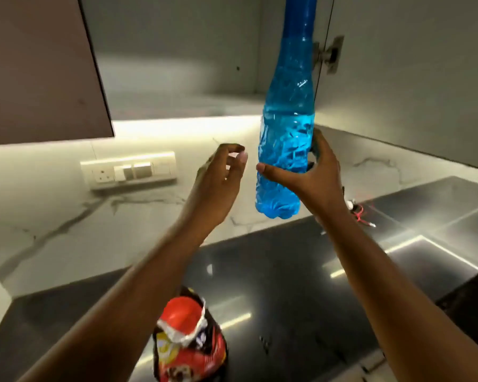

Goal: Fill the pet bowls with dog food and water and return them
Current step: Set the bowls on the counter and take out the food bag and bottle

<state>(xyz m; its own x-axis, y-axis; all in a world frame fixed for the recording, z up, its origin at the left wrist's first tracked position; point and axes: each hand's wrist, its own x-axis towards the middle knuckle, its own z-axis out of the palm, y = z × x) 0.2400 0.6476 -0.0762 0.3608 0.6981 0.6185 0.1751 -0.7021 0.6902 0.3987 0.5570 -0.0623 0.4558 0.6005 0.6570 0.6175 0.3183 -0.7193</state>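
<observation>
A tall blue plastic water bottle (287,114) is held upright in the air in front of an open wall cupboard, water filling its lower half. My right hand (309,172) grips the bottle's lower body from the right. Just left of the bottle, my left hand (221,177) hovers with curled fingers apart, holding nothing. A red and black dog food bag (191,343), top crumpled open, stands on the dark counter (287,285) below my left forearm. No pet bowls are in view.
The open cupboard door (39,64) hangs at the upper left, and a hinge (329,55) shows behind the bottle. A switch and socket panel (127,170) sits on the marble backsplash. Red and black wires (359,212) lie on the counter at the right.
</observation>
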